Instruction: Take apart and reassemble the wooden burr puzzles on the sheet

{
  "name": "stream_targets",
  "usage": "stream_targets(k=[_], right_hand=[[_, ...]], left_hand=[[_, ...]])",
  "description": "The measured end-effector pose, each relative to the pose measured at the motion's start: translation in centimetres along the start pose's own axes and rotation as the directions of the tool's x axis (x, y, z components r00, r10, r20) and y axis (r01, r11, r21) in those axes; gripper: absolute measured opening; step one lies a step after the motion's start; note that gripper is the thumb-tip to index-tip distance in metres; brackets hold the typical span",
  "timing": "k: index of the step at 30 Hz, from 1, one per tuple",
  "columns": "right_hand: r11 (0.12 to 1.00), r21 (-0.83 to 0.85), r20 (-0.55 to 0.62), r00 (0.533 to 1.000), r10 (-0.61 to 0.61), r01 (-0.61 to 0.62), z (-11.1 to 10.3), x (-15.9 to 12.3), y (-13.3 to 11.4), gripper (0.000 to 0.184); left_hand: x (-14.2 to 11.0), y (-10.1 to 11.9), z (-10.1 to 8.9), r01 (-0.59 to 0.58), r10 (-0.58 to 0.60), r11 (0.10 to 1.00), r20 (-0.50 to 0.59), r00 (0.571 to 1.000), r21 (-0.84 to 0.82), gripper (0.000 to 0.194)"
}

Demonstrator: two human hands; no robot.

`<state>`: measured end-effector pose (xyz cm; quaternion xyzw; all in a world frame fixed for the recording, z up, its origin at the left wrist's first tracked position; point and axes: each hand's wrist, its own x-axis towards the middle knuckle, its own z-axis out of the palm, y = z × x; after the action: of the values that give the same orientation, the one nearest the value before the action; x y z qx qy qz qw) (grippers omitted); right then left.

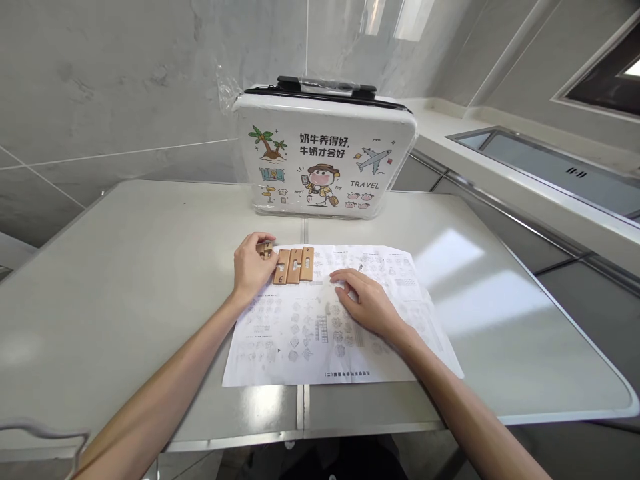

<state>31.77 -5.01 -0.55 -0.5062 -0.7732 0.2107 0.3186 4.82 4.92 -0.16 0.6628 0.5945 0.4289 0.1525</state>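
Several flat wooden puzzle pieces with cut-out slots lie side by side on a printed instruction sheet [300, 367]. One wooden piece [293, 267] is in the middle of the row, and another wooden piece [307, 265], marked "2", is at its right end. At the left end of the row, my left hand [251, 267] is closed with thumb and fingers round a small notched wooden puzzle piece [267, 248]; part of it is hidden by the fingers. To the right of the pieces, my right hand [367, 300] rests on the sheet, fingers loosely bent and apart, holding nothing.
A white case [325, 153] with cartoon travel prints, a black handle and clear plastic wrap stands upright behind the sheet. The pale folding table [165, 253] has a seam down its middle. A counter with a glass-topped panel [550, 173] runs along the right. A grey wall closes the back.
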Motion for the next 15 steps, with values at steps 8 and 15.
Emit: stream_targets(k=[8, 15], right_hand=[[1.0, 0.003, 0.0, 1.0, -0.004, 0.004, 0.07, -0.03, 0.1, 0.025], [1.0, 0.0, 0.004, 1.0, 0.001, -0.001, 0.0, 0.02, -0.08, 0.025]], left_hand=[[-0.05, -0.04, -0.03, -0.011, 0.012, 1.0, -0.025, 1.0, 0.002, 0.029], [-0.21, 0.44, -0.19, -0.021, 0.021, 1.0, -0.025, 0.999, 0.01, 0.029]])
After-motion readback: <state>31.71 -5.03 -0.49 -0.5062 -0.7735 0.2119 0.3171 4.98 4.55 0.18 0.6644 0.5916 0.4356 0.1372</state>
